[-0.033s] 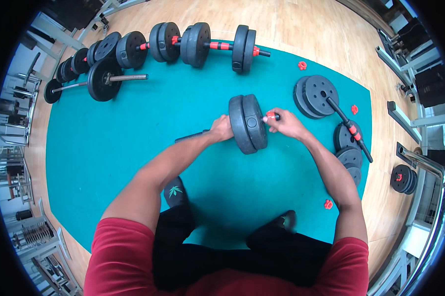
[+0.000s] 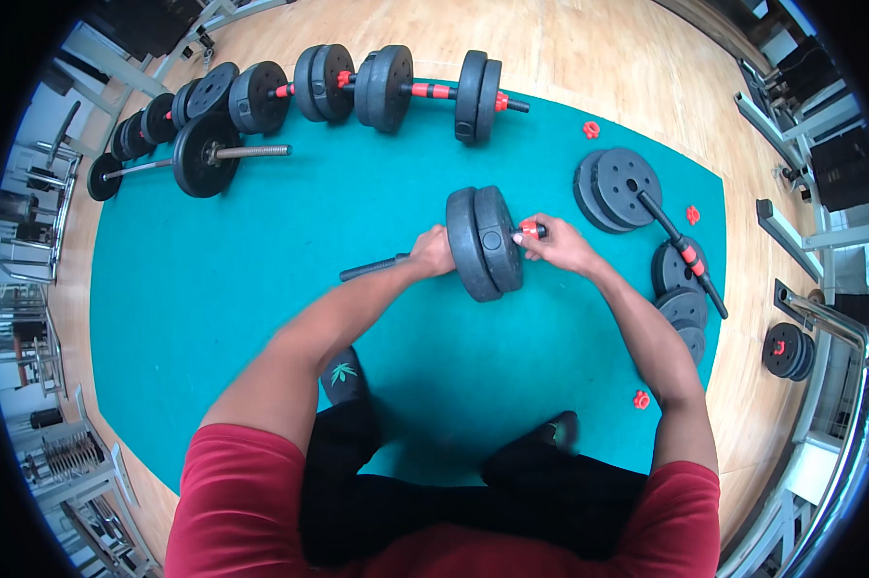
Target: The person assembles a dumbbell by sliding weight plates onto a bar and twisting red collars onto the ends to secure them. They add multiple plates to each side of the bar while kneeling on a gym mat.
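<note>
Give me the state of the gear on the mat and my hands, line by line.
Held bar, left end bare
Left hand, closed around held bar
Mounted plates, side by side
Red nut, at held bar's right end
Right hand, closed on red nut
Three loose nuts, off any bar
Spare bar, without plates
Loose plates, lying flat
Far dumbbells, loaded with plates
Metal barbell, loaded with plates

And ahead to your left, a barbell [image 2: 203, 159] sits on the green mat [image 2: 213, 279], wooden floor [image 2: 569, 58] beyond!

Gym: dumbbells [image 2: 469, 250], loose weight plates [image 2: 616, 197], green mat [image 2: 242, 250], exercise machines [image 2: 71, 458].
</note>
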Tool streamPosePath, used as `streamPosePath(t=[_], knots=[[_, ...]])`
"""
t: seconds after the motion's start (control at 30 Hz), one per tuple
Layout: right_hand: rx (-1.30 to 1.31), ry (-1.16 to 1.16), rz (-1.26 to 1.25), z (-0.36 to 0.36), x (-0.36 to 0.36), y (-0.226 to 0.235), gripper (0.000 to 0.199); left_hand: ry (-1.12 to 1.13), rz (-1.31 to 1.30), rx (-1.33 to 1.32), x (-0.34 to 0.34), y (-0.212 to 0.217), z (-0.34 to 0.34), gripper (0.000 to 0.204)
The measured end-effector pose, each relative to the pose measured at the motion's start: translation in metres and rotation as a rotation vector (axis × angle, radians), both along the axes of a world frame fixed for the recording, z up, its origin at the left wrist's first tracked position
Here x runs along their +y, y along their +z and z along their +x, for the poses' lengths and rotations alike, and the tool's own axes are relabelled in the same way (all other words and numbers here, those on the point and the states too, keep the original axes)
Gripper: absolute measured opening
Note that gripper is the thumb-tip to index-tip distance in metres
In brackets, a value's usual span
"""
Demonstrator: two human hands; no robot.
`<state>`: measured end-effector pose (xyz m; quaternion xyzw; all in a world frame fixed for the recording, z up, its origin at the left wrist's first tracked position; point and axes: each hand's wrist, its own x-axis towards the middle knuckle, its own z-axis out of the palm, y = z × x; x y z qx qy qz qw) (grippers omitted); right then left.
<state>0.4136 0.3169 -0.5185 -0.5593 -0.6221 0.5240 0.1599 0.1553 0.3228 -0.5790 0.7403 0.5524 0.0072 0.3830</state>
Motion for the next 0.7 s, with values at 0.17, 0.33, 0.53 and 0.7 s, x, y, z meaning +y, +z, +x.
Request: streamPosePath(t=[0.17,0.33,0.53,0.7], knots=[[-0.049,0.159,0.105,-0.011,0.007,0.001,0.043,0.022,0.087,-0.133,0.000,-0.040,-0.018,0.041],[-0.302,0.435,0.591,-0.018,0.004,0.001,0.036,0.056,0.059,-0.118,-0.003,-0.034,-0.018,0.042],[-0.614,0.592,0.657,-0.018,0.002,0.017,0.043,0.020,0.010,-0.028,-0.002,0.003,-0.006,0.042],[-0.577,0.565,0.558,0.002,0.016,-0.004,0.038,-0.090,-0.102,0.045,0.008,0.026,0.005,0.055]])
